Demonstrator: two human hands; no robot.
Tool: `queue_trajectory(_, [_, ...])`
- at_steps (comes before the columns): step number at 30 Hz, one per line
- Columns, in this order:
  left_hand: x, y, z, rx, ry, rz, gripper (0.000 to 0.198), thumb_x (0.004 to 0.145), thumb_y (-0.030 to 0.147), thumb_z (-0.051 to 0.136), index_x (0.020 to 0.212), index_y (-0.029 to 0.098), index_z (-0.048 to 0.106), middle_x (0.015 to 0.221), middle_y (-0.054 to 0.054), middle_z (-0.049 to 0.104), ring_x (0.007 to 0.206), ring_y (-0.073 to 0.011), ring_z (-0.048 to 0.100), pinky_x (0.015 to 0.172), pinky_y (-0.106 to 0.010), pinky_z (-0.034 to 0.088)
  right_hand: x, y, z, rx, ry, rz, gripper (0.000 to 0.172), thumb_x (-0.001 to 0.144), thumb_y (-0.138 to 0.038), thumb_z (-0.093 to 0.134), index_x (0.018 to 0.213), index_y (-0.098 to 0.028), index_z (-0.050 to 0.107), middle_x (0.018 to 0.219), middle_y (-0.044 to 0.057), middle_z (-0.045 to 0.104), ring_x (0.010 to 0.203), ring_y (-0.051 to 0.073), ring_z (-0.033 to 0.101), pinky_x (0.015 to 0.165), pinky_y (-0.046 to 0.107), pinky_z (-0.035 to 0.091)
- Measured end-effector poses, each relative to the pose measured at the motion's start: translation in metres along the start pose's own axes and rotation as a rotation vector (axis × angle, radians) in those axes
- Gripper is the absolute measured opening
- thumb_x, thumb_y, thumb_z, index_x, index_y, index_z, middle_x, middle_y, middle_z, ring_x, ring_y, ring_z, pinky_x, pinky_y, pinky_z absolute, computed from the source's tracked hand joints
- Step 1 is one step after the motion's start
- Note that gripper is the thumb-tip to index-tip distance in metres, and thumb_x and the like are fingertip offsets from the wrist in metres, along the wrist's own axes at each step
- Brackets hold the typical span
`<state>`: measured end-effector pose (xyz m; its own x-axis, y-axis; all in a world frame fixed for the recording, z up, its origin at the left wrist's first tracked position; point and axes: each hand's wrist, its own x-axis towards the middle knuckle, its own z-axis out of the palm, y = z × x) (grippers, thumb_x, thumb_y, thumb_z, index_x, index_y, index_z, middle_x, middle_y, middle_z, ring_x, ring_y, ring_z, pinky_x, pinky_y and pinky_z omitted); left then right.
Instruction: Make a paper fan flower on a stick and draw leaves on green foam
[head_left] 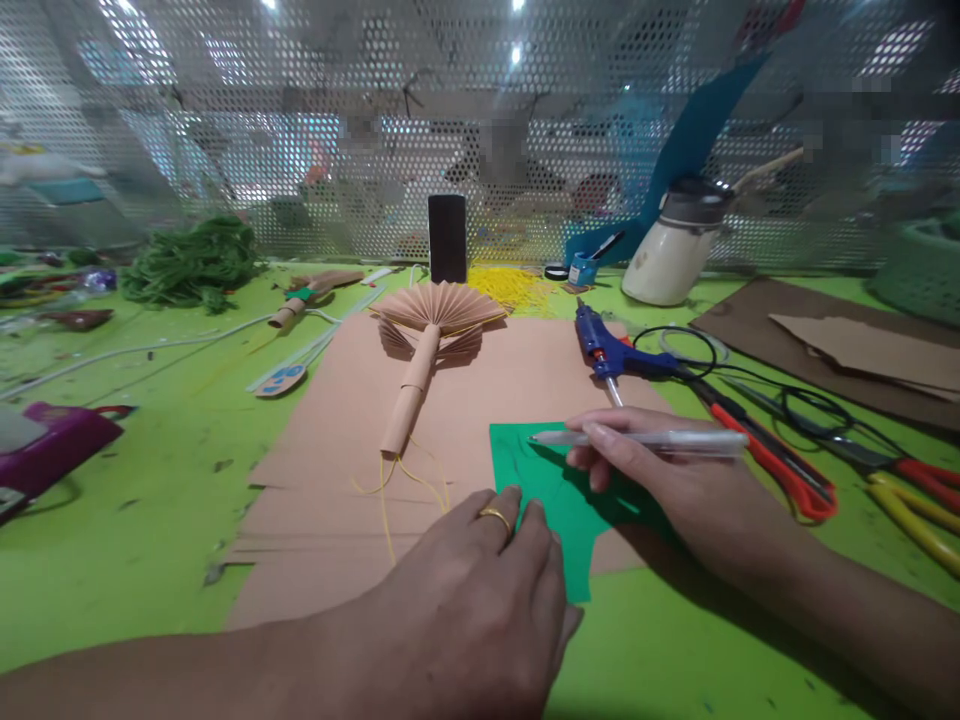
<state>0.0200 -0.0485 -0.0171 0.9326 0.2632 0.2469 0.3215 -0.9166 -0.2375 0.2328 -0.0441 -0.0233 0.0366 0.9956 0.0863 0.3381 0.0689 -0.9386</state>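
A pen with a clear barrel point(675, 442) is gripped in my right hand point(637, 460), its tip at the upper part of a green paper piece point(559, 500). Faint dark lines show on the green paper near the tip. My left hand point(480, 590) lies palm down with fingers stretched over the paper's left edge, a ring on one finger. Both rest above large brown paper sheets point(322, 430). Beyond my left hand lies a folded paper fan shape point(442, 305) with a rolled paper stem point(412, 390) and yellow strings at its lower end.
A blue glue gun point(600, 340), a red cutter point(780, 460) and scissors point(915, 500) lie on the right. Behind stand a phone point(447, 238), a blue jar point(583, 269) and a white jug point(667, 250). Green strands point(191, 262) and a purple tool point(64, 450) are left.
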Motion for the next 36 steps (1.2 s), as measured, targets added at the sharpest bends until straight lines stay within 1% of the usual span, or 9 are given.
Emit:
queue_trajectory(7, [0.0007, 0.0012, 0.0024, -0.003, 0.011, -0.025, 0.03, 0.097, 0.028, 0.044, 0.095, 0.011, 0.068, 0.097, -0.014, 0.071, 0.095, -0.0291, 0.067, 0.083, -0.047, 0.056, 0.0002, -0.002, -0.0051, -0.032, -0.05, 0.035, 0.03, 0.091, -0.046, 0.055, 0.082, -0.021, 0.069, 0.073, 0.003, 0.068, 0.065, 0.016, 0.06, 0.062, 0.029, 0.049])
queue_trajectory(10, [0.0022, -0.0004, 0.0003, -0.017, 0.01, -0.026, 0.031, 0.097, 0.027, 0.042, 0.094, 0.011, 0.068, 0.1, -0.015, 0.071, 0.095, -0.0288, 0.067, 0.084, -0.047, 0.056, 0.0018, -0.0026, -0.0044, -0.03, -0.064, 0.038, 0.028, 0.091, -0.044, 0.056, 0.081, -0.022, 0.068, 0.074, 0.003, 0.068, 0.065, 0.016, 0.059, 0.062, 0.029, 0.049])
queue_trajectory(16, [0.0029, -0.0033, 0.0014, -0.024, 0.006, -0.021, 0.036, 0.099, 0.026, 0.036, 0.096, 0.009, 0.067, 0.097, -0.016, 0.071, 0.092, -0.0282, 0.068, 0.079, -0.044, 0.058, 0.0036, -0.0035, -0.0035, 0.005, -0.1, 0.032, 0.021, 0.09, -0.037, 0.056, 0.086, -0.021, 0.067, 0.077, 0.004, 0.07, 0.066, 0.016, 0.06, 0.064, 0.029, 0.05])
queue_trajectory(20, [0.0038, -0.0033, 0.0015, -0.034, -0.009, -0.021, 0.035, 0.098, 0.028, 0.037, 0.096, 0.01, 0.067, 0.099, -0.015, 0.071, 0.093, -0.0295, 0.068, 0.08, -0.046, 0.057, 0.0052, -0.0075, -0.0029, -0.015, -0.102, 0.051, 0.021, 0.089, -0.038, 0.057, 0.079, -0.021, 0.064, 0.074, 0.004, 0.07, 0.065, 0.016, 0.061, 0.062, 0.029, 0.05])
queue_trajectory(24, [0.0037, -0.0023, -0.0002, -0.042, -0.028, -0.032, 0.033, 0.098, 0.028, 0.04, 0.095, 0.012, 0.068, 0.098, -0.013, 0.071, 0.093, -0.0284, 0.068, 0.079, -0.044, 0.057, 0.0062, -0.0099, -0.0026, -0.035, -0.111, 0.038, 0.021, 0.09, -0.037, 0.056, 0.077, -0.021, 0.063, 0.073, 0.004, 0.069, 0.062, 0.015, 0.059, 0.06, 0.028, 0.049])
queue_trajectory(28, [0.0043, -0.0025, 0.0001, -0.003, 0.0, -0.033, 0.036, 0.099, 0.028, 0.037, 0.098, 0.011, 0.069, 0.1, -0.013, 0.071, 0.093, -0.0272, 0.068, 0.082, -0.043, 0.057, 0.0045, -0.006, -0.0047, -0.029, -0.114, 0.042, 0.019, 0.089, -0.034, 0.057, 0.076, -0.021, 0.064, 0.072, 0.003, 0.069, 0.062, 0.015, 0.059, 0.06, 0.028, 0.049])
queue_trajectory(32, [0.0049, -0.0015, 0.0007, 0.016, 0.06, -0.029, 0.036, 0.099, 0.025, 0.037, 0.095, 0.014, 0.071, 0.096, -0.01, 0.072, 0.09, -0.0268, 0.068, 0.079, -0.043, 0.057, 0.003, -0.0012, -0.0061, -0.034, -0.04, 0.074, 0.021, 0.089, -0.035, 0.056, 0.075, -0.02, 0.064, 0.071, 0.003, 0.069, 0.061, 0.014, 0.059, 0.06, 0.027, 0.049])
queue_trajectory(34, [0.0044, -0.0004, 0.0015, 0.0, 0.076, -0.061, 0.035, 0.099, 0.025, 0.039, 0.093, 0.014, 0.072, 0.095, -0.009, 0.073, 0.09, -0.0266, 0.068, 0.081, -0.042, 0.056, 0.0031, -0.0007, -0.0058, -0.034, -0.019, 0.079, 0.022, 0.089, -0.036, 0.056, 0.076, -0.02, 0.064, 0.072, 0.003, 0.07, 0.061, 0.013, 0.059, 0.06, 0.026, 0.049])
queue_trajectory(36, [0.004, 0.0003, 0.0025, -0.024, 0.079, -0.096, 0.034, 0.099, 0.026, 0.041, 0.093, 0.014, 0.072, 0.095, -0.009, 0.073, 0.09, -0.0259, 0.067, 0.083, -0.041, 0.055, 0.0036, -0.0016, -0.0053, -0.035, -0.041, 0.065, 0.022, 0.09, -0.036, 0.055, 0.078, -0.02, 0.065, 0.073, 0.003, 0.07, 0.062, 0.013, 0.06, 0.061, 0.027, 0.05])
